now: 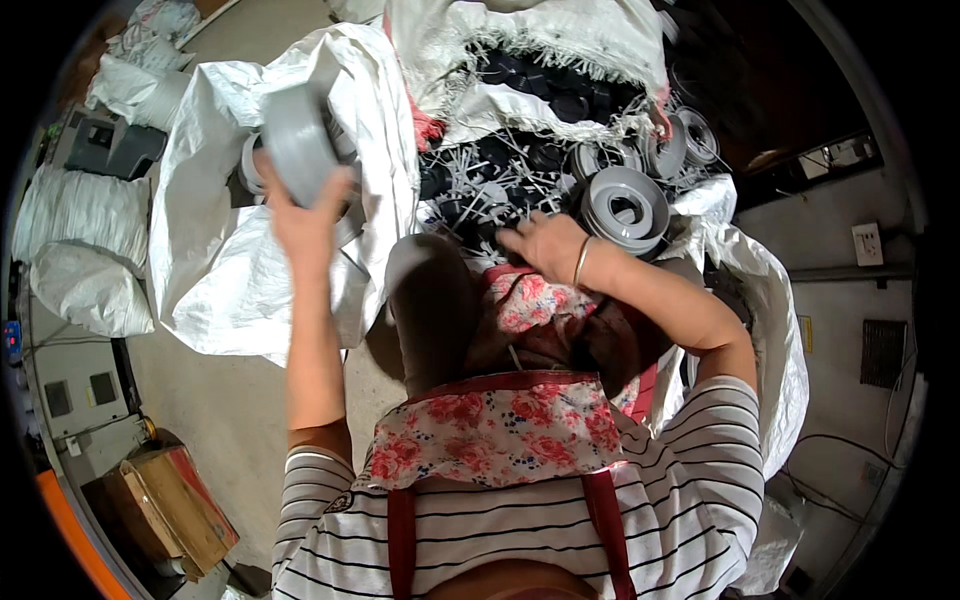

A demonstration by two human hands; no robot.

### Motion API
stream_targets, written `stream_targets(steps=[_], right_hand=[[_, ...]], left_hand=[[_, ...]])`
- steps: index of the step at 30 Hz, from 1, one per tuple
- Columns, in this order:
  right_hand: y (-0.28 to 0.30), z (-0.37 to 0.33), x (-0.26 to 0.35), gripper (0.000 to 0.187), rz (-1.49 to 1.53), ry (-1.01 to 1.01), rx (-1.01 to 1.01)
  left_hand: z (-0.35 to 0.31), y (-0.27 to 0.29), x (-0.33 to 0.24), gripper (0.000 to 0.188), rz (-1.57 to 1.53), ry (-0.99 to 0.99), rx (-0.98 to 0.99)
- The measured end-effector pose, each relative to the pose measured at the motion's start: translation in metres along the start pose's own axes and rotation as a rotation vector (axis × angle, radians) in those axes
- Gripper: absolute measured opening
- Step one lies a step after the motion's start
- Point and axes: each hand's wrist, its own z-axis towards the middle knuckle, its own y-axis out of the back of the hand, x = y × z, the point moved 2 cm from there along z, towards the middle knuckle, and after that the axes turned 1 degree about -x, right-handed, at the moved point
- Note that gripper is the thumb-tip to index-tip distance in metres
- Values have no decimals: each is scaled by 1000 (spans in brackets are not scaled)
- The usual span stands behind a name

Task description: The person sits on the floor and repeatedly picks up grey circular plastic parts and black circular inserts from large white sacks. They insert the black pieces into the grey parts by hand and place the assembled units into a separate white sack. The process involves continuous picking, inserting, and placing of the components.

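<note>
My left hand [300,220] grips a thick grey plastic ring [300,140], smeared by motion, over the mouth of a large white woven sack [190,250] on the left. More grey rings show partly inside that sack, behind the hand. My right hand [548,246] rests at the near edge of a pile of black plastic parts with thin white stems [490,190]. Its fingers are curled down at the pile, and what they hold, if anything, is hidden. Just right of this hand stands a stack of grey rings [622,210].
Another white sack [570,40], frayed at its mouth, lies at the back with black parts in it. More loose grey rings [697,135] lie at the far right. A white sack [775,340] stands by my right elbow. Cardboard boxes [180,505] sit at lower left.
</note>
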Motion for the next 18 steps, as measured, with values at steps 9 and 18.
stream_targets(steps=[9, 18], right_hand=[[-151, -95, 12, 14, 56, 252, -52], [-65, -216, 64, 34, 808, -479, -34]], left_hand=[[-31, -32, 9, 47, -481, 94, 267], [-78, -107, -9, 41, -634, 214, 749]])
